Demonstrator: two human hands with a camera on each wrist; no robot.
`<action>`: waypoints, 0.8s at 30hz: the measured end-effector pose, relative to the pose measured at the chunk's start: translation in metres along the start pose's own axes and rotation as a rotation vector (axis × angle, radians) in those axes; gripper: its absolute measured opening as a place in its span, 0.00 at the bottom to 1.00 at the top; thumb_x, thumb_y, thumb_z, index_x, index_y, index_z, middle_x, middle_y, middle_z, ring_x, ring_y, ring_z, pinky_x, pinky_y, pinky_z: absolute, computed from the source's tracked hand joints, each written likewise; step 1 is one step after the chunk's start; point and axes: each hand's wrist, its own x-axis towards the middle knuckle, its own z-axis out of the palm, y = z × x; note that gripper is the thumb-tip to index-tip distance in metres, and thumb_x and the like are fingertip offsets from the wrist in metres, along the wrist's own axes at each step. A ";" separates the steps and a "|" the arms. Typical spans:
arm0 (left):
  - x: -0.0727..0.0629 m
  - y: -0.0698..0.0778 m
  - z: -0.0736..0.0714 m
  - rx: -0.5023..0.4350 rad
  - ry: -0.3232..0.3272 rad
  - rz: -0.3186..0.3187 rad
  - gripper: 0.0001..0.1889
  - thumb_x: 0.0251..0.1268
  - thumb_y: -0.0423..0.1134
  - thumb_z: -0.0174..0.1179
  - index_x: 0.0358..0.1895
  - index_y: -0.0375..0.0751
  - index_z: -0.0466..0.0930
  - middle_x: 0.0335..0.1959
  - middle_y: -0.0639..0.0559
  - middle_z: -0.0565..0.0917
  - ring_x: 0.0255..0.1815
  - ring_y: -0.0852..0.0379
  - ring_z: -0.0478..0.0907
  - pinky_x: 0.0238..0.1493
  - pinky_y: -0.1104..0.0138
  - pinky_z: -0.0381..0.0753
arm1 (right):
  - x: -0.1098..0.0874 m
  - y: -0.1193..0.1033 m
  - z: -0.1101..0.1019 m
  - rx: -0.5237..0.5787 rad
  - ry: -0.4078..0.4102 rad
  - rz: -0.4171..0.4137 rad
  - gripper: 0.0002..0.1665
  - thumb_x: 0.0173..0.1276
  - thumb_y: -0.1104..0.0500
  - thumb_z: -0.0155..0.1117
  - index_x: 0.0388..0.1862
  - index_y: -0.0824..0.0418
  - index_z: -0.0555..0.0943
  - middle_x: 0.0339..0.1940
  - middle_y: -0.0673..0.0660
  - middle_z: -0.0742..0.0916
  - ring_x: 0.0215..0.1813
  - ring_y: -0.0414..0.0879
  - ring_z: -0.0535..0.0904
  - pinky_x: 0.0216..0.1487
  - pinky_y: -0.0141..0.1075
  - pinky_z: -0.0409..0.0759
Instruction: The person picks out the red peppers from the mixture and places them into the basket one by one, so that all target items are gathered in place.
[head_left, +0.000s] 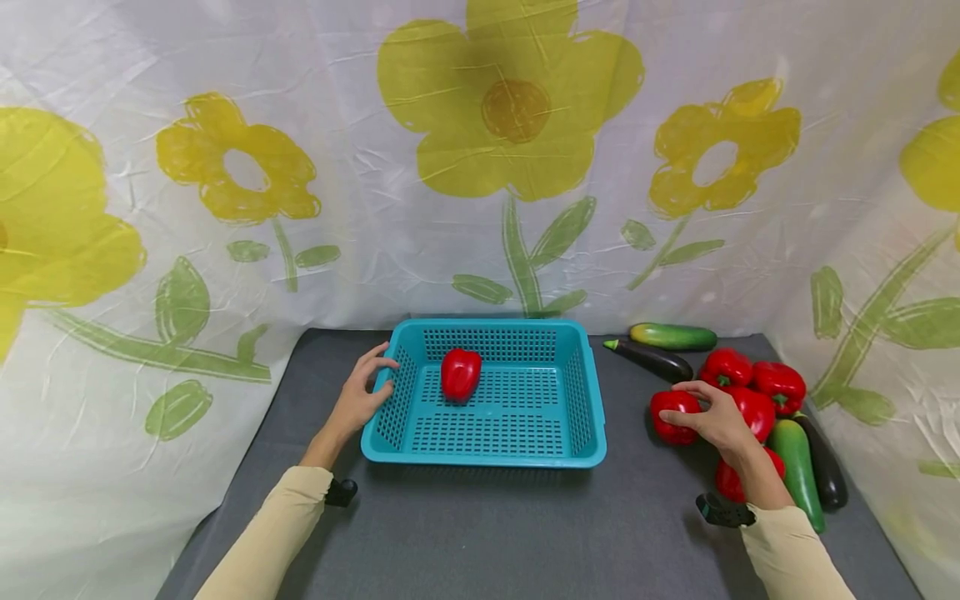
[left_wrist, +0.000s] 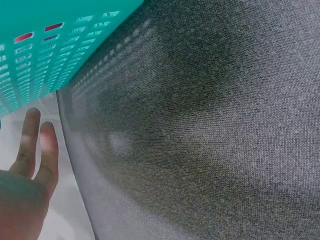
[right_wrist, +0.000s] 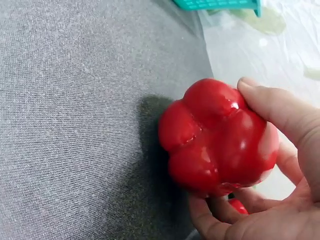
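Note:
A turquoise plastic basket stands on the dark grey cloth, with one red bell pepper lying inside it. My left hand is at the basket's left rim, thumb and fingers spread over the edge. Two of its fingers extend loosely outside the perforated wall in the left wrist view. To the right of the basket, my right hand grips another red bell pepper between thumb and fingers. The lobed end of that pepper faces the right wrist camera, close over the cloth.
Several more red bell peppers are heaped beside and beyond my right hand. Along the right edge lie a green cucumber-like vegetable and an eggplant. Another eggplant and a green-yellow vegetable lie behind, near the flowered curtain.

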 end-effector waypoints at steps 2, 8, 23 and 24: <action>0.000 0.001 0.000 -0.005 -0.005 -0.009 0.14 0.66 0.17 0.55 0.54 0.19 0.75 0.74 0.25 0.58 0.72 0.23 0.55 0.56 0.33 0.64 | 0.000 0.001 -0.001 0.016 0.000 0.013 0.37 0.65 0.55 0.76 0.67 0.68 0.72 0.63 0.71 0.74 0.56 0.59 0.71 0.42 0.39 0.81; 0.000 0.001 0.000 -0.001 -0.004 -0.020 0.14 0.67 0.17 0.55 0.54 0.20 0.75 0.74 0.26 0.58 0.72 0.23 0.55 0.57 0.33 0.64 | 0.001 -0.001 -0.002 0.084 -0.003 0.063 0.40 0.66 0.52 0.75 0.71 0.65 0.69 0.70 0.71 0.69 0.60 0.59 0.67 0.44 0.41 0.81; 0.000 -0.003 0.000 0.013 0.001 -0.016 0.14 0.67 0.18 0.55 0.54 0.20 0.76 0.74 0.26 0.59 0.72 0.24 0.55 0.57 0.33 0.65 | 0.010 -0.006 0.002 0.318 0.001 0.113 0.30 0.70 0.50 0.70 0.68 0.52 0.71 0.64 0.60 0.71 0.58 0.50 0.71 0.51 0.38 0.80; 0.000 -0.003 0.000 0.014 0.001 -0.014 0.14 0.67 0.18 0.55 0.54 0.20 0.76 0.74 0.26 0.59 0.72 0.24 0.55 0.57 0.33 0.65 | 0.010 -0.007 0.002 0.337 -0.002 0.107 0.29 0.71 0.51 0.70 0.67 0.51 0.71 0.62 0.59 0.72 0.56 0.49 0.72 0.51 0.38 0.80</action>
